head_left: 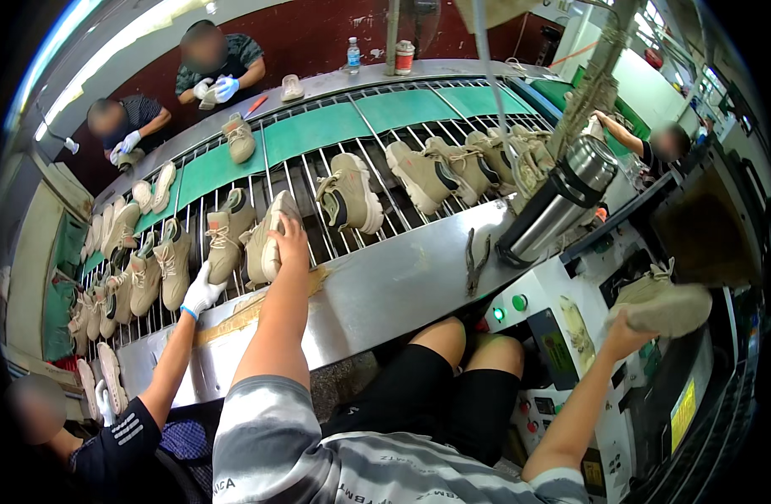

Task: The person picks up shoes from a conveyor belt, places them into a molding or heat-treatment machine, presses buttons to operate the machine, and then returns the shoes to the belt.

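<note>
With my left arm stretched over the conveyor rack, my left hand [290,242] grips a beige lace-up shoe [263,252] by its pale sole, the fingers curled over the edge. Off to the right, my right hand [627,336] holds up another beige shoe [667,309], tilted with its sole toward me. The machine beside me is just behind that shoe. Left of my left hand, a co-worker's white-gloved hand [202,294] touches a beige shoe [224,244] standing on the rack.
More beige shoes [349,191] stand along the metal-rod conveyor [318,239]. A steel thermos [562,197] and dark pliers [476,262] rest on the metal ledge [385,281]. The machine [528,311] with lit green buttons stands at my right. Co-workers sit across and at left.
</note>
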The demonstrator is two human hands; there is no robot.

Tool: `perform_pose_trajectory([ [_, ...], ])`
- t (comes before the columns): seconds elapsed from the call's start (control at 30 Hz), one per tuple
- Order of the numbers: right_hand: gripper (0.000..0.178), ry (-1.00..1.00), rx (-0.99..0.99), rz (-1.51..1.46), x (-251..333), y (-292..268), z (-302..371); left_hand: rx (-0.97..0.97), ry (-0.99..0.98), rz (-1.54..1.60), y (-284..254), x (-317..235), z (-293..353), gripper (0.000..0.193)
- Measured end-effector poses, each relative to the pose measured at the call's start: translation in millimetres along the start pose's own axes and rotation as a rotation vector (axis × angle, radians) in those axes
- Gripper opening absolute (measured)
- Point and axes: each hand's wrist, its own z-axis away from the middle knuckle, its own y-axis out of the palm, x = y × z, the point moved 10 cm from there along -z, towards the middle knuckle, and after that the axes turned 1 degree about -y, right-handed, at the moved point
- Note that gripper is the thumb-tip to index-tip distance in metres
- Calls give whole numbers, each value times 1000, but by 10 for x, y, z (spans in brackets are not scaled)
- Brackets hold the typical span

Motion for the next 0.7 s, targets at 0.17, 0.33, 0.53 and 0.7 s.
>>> perform_pose_trajectory([
  [0.17,77,26,338,-182,-733,138,561,233,124,106,-380,333,134,51],
  [0.33,60,514,387,-614,-437,-121,1389,65,408,708,-1227,818,816,29],
  [0.53,45,388,643,-876,515,-185,1922,-253,698,752,-2066,522,2197,36],
  [0.7,74,638,886,-1458,866,95,2673,-95,592,1331,-1411,201,2264,88],
])
